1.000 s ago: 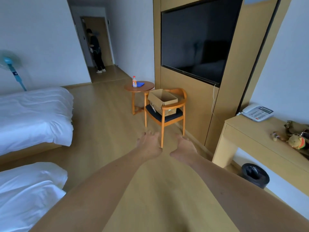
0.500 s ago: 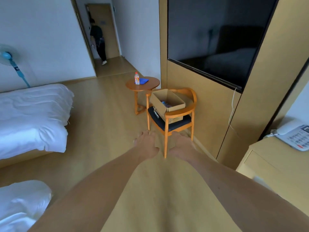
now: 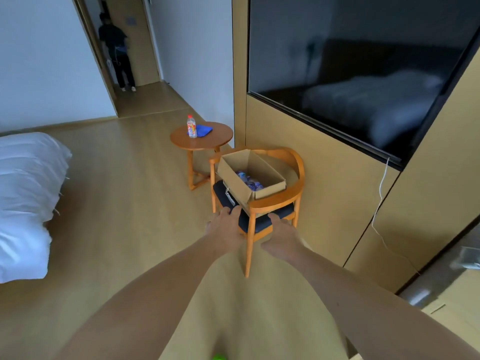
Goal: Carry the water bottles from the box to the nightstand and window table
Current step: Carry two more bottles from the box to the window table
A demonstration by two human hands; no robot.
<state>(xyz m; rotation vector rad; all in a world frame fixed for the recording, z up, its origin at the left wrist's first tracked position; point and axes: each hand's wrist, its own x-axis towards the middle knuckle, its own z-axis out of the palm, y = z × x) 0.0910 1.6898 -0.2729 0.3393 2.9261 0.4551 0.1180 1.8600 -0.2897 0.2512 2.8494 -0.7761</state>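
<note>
An open cardboard box [image 3: 233, 178] rests on the dark seat of a wooden armchair [image 3: 283, 198] by the wall panel. Inside it lie water bottles [image 3: 249, 181] with blue labels. Both arms stretch forward toward the chair. My left hand [image 3: 224, 226] hovers near the chair's front left, fingers loosely apart and holding nothing. My right hand [image 3: 281, 236] is just right of the chair's front leg, also holding nothing. Another bottle [image 3: 191, 126] with a red cap stands upright on a small round wooden table [image 3: 205, 141] beyond the chair.
A blue cloth [image 3: 204, 130] lies beside the bottle on the round table. A white bed [image 3: 26, 193] fills the left side. A wall-mounted TV [image 3: 363, 61] hangs on the right, with a white cable [image 3: 380, 203] below. A person [image 3: 117, 50] stands in the far doorway.
The view has come closer to the chair and box. The bottles inside the box are now visible. Both hands have drawn near the chair's front edge. The desk has slid out of view.
</note>
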